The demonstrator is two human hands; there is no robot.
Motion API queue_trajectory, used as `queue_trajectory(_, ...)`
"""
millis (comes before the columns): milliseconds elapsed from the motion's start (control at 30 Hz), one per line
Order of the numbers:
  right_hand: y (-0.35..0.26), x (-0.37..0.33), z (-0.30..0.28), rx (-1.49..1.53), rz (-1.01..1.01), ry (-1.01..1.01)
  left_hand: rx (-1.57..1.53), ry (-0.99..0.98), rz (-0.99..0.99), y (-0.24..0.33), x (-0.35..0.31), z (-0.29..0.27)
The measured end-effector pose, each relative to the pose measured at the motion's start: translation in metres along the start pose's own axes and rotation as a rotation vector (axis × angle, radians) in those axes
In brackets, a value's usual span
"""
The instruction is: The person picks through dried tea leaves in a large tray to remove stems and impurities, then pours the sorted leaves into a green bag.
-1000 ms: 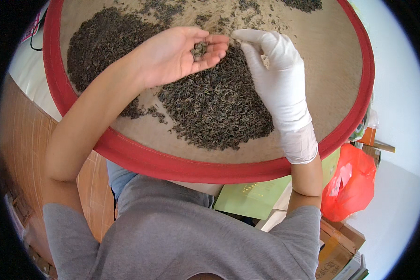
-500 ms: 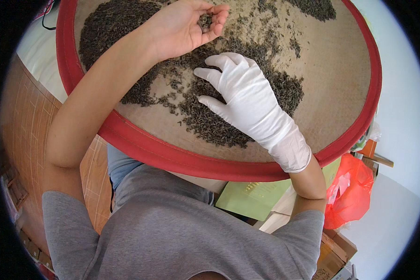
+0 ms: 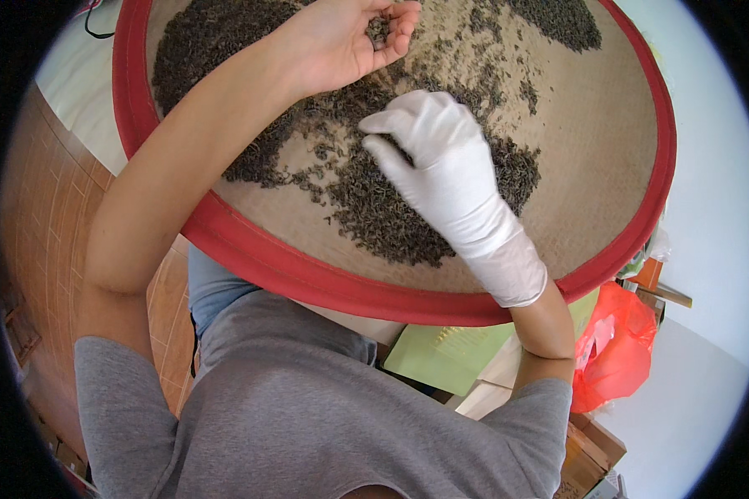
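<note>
Dark, curled dried tea leaves (image 3: pixel 391 229) lie in loose heaps on a large round tray (image 3: pixel 599 166) with a beige woven bottom and a red cloth rim. My left hand (image 3: pixel 337 50), bare and palm up over the far part of the tray, has its fingers curled around a small clump of tea leaves (image 3: pixel 378 32). Just above the near heap is my right hand (image 3: pixel 445 166) in a white glove. Its thumb and forefinger are drawn together at the heap's left edge; whatever is between the fingertips is too small to make out.
Another tea heap (image 3: pixel 204 58) covers the tray's left side, and a smaller one (image 3: pixel 562 21) lies at the far right. Below the rim are a light green box (image 3: pixel 449 358), a red plastic bag (image 3: pixel 616 345) and cardboard boxes (image 3: pixel 591 457). Wooden flooring (image 3: pixel 54 191) shows at left.
My right hand's spread fingers have come together into a pinch. The left hand has shifted slightly right and its fingers are curled in more over the tea leaves.
</note>
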State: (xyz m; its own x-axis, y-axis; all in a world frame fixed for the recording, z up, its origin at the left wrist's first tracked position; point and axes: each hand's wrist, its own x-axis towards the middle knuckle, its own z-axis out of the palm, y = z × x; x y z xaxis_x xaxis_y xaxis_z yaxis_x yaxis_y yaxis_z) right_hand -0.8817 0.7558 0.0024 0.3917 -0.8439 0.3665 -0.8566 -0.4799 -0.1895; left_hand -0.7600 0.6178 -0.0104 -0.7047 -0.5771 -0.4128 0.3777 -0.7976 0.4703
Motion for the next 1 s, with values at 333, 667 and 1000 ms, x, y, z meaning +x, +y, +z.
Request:
queue_trajectory(333,-0.03,0.006,0.024,-0.227,-0.082,-0.167,-0.045,-0.02,0.015,-0.001,0.006,-0.01)
queue_trajectory(667,-0.004,0.016,-0.011,0.21,0.191,0.11,0.108,-0.085,0.099,0.001,0.008,-0.023)
queue_trajectory(1000,0.021,0.009,-0.059,1.156,0.814,-0.105,0.129,-0.08,0.144,-0.002,-0.005,-0.009)
